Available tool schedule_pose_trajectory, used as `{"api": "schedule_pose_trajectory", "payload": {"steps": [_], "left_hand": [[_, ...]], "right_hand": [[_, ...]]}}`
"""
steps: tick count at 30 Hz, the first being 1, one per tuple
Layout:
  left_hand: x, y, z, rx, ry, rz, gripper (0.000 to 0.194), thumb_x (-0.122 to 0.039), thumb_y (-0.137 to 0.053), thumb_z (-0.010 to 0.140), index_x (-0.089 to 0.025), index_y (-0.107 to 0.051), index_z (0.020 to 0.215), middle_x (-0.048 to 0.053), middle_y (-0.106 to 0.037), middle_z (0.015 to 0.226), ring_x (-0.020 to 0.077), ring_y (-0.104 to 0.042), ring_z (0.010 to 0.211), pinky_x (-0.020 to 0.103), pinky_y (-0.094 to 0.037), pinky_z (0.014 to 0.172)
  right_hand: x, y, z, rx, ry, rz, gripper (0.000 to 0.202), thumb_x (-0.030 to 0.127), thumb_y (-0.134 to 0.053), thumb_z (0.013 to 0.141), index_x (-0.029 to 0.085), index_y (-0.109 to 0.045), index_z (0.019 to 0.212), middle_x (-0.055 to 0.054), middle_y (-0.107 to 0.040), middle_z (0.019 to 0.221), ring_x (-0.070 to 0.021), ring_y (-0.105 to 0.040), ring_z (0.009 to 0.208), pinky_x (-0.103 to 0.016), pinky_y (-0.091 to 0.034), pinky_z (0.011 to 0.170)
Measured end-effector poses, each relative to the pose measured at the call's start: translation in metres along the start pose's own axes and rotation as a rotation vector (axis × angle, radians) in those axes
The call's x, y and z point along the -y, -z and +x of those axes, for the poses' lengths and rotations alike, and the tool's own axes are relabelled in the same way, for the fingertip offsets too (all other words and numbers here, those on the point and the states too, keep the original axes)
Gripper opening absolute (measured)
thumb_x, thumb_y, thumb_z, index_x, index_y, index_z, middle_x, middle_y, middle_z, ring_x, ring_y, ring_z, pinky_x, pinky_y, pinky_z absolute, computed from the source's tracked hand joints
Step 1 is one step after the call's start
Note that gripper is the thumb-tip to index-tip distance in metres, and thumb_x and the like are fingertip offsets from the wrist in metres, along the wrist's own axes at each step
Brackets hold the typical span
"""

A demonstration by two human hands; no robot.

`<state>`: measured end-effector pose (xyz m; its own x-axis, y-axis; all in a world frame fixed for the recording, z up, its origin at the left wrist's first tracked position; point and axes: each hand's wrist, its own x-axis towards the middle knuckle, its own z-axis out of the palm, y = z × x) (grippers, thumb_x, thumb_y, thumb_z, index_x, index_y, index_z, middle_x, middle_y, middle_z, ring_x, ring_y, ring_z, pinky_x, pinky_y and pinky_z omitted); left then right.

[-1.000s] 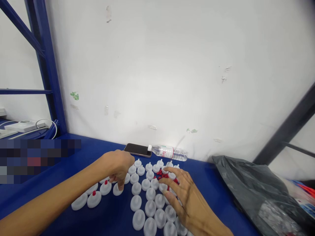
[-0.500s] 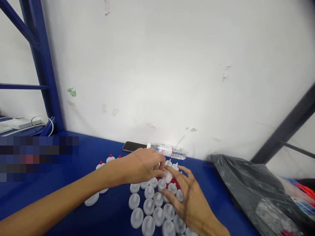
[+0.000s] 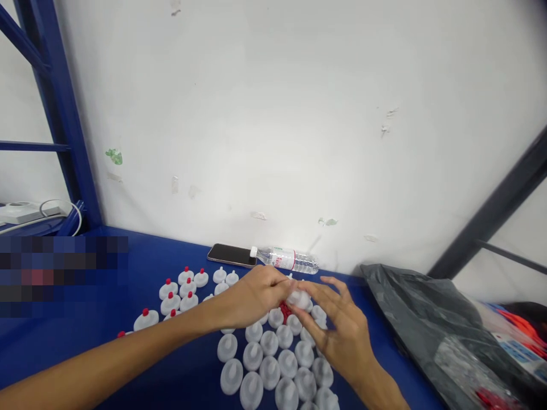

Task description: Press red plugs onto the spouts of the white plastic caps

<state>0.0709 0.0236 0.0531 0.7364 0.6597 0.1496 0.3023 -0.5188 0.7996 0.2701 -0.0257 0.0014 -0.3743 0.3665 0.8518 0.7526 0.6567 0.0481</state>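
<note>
A white translucent spout cap point(image 3: 298, 298) is gripped between the thumb and fingers of my right hand point(image 3: 342, 322). My left hand point(image 3: 262, 293) is closed in a pinch against the near-left side of that cap; what its fingertips hold is hidden. Below and around my hands stand several white spout caps point(image 3: 269, 372) with bare spouts pointing up. A small heap of red tips point(image 3: 285, 312) lies among them, partly covered by my hands. To the left, past my forearm, several white caps with red tips point(image 3: 146, 319) stand in a group.
A phone point(image 3: 231, 254) and a clear water bottle point(image 3: 285, 259) lie along the wall at the back of the blue table point(image 3: 171, 250). On the right spreads a dark plastic bag point(image 3: 397, 307). Blue metal posts point(image 3: 64, 102) rise at the left.
My left hand has moved from beside the red heap to the cap in my right hand, which has shifted slightly right. The view has moved, showing more red-tipped caps.
</note>
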Motion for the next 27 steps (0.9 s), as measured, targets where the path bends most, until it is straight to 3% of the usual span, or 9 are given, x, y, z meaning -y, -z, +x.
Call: {"api": "schedule_pose_trajectory", "payload": {"steps": [3, 7, 11, 14, 17, 21, 24, 27], "left_hand": [[0.001, -0.007, 0.003, 0.033, 0.107, -0.245, 0.046, -0.052, -0.03, 0.096, -0.025, -0.022, 0.059, -0.01, -0.02, 0.05, 0.0101, -0.021, 0.045, 0.027, -0.027, 0.047], [0.003, -0.016, 0.007, 0.055, 0.223, -0.383, 0.039, -0.052, -0.035, 0.088, -0.026, -0.018, 0.064, -0.012, -0.016, 0.057, 0.009, -0.011, 0.047, 0.024, -0.021, 0.043], [0.01, -0.004, 0.01, 0.038, 0.269, -0.319, 0.04, -0.055, -0.029, 0.086, -0.027, -0.016, 0.061, -0.011, -0.016, 0.053, 0.0097, -0.014, 0.043, 0.025, -0.023, 0.041], [0.021, 0.01, 0.012, -0.071, 0.246, -0.152, 0.042, -0.052, -0.027, 0.092, -0.027, -0.017, 0.06, -0.009, -0.016, 0.052, 0.0108, -0.017, 0.043, 0.025, -0.025, 0.043], [0.034, 0.01, 0.011, -0.213, 0.178, 0.095, 0.042, -0.046, -0.041, 0.094, -0.024, -0.032, 0.059, -0.005, -0.033, 0.055, 0.0136, -0.036, 0.05, 0.027, -0.032, 0.053], [0.045, -0.005, 0.007, -0.251, 0.102, 0.362, 0.007, -0.028, -0.06, 0.085, -0.022, -0.063, 0.083, 0.003, -0.065, 0.076, 0.0246, -0.061, 0.076, 0.036, -0.043, 0.073], [0.042, -0.005, 0.005, -0.257, 0.05, 0.442, 0.02, -0.025, -0.056, 0.089, -0.02, -0.068, 0.104, 0.008, -0.071, 0.094, 0.0295, -0.066, 0.094, 0.042, -0.046, 0.087], [0.031, 0.002, 0.004, -0.233, 0.001, 0.423, 0.023, -0.033, -0.054, 0.095, -0.023, -0.068, 0.11, 0.004, -0.075, 0.096, 0.0223, -0.068, 0.087, 0.035, -0.049, 0.084]], "right_hand": [[0.0, 0.002, 0.004, -0.077, 0.075, -0.036, 0.032, 0.018, -0.068, 0.094, 0.02, -0.061, 0.125, -0.006, -0.078, 0.103, -0.0191, -0.075, 0.089, -0.042, -0.05, 0.098], [-0.006, 0.004, 0.002, -0.018, 0.121, -0.124, 0.032, 0.014, -0.065, 0.095, 0.019, -0.062, 0.126, -0.007, -0.078, 0.108, -0.0186, -0.075, 0.09, -0.043, -0.046, 0.101], [-0.038, 0.021, -0.004, -0.06, 0.154, -0.335, 0.029, 0.014, -0.062, 0.097, 0.024, -0.065, 0.124, -0.004, -0.078, 0.111, -0.0169, -0.075, 0.086, -0.039, -0.047, 0.098], [-0.064, 0.033, -0.006, -0.229, -0.051, -0.5, 0.019, 0.026, -0.07, 0.094, 0.02, -0.07, 0.112, -0.003, -0.078, 0.087, -0.0176, -0.071, 0.066, -0.04, -0.049, 0.09], [-0.065, 0.029, -0.007, -0.208, -0.131, -0.444, 0.018, 0.031, -0.069, 0.094, 0.02, -0.069, 0.109, -0.002, -0.077, 0.081, -0.0187, -0.07, 0.067, -0.042, -0.048, 0.089], [-0.044, 0.009, -0.009, -0.029, -0.097, -0.248, 0.022, 0.026, -0.066, 0.096, 0.022, -0.065, 0.118, -0.004, -0.078, 0.104, -0.0206, -0.073, 0.089, -0.043, -0.044, 0.096], [-0.032, 0.0, -0.01, 0.055, -0.102, -0.167, 0.025, 0.027, -0.063, 0.098, 0.021, -0.063, 0.122, -0.005, -0.077, 0.108, -0.0214, -0.073, 0.093, -0.043, -0.043, 0.096], [-0.024, -0.001, -0.009, 0.086, -0.083, -0.105, 0.027, 0.028, -0.062, 0.099, 0.021, -0.062, 0.125, -0.005, -0.077, 0.108, -0.0203, -0.074, 0.088, -0.043, -0.043, 0.096]]}}
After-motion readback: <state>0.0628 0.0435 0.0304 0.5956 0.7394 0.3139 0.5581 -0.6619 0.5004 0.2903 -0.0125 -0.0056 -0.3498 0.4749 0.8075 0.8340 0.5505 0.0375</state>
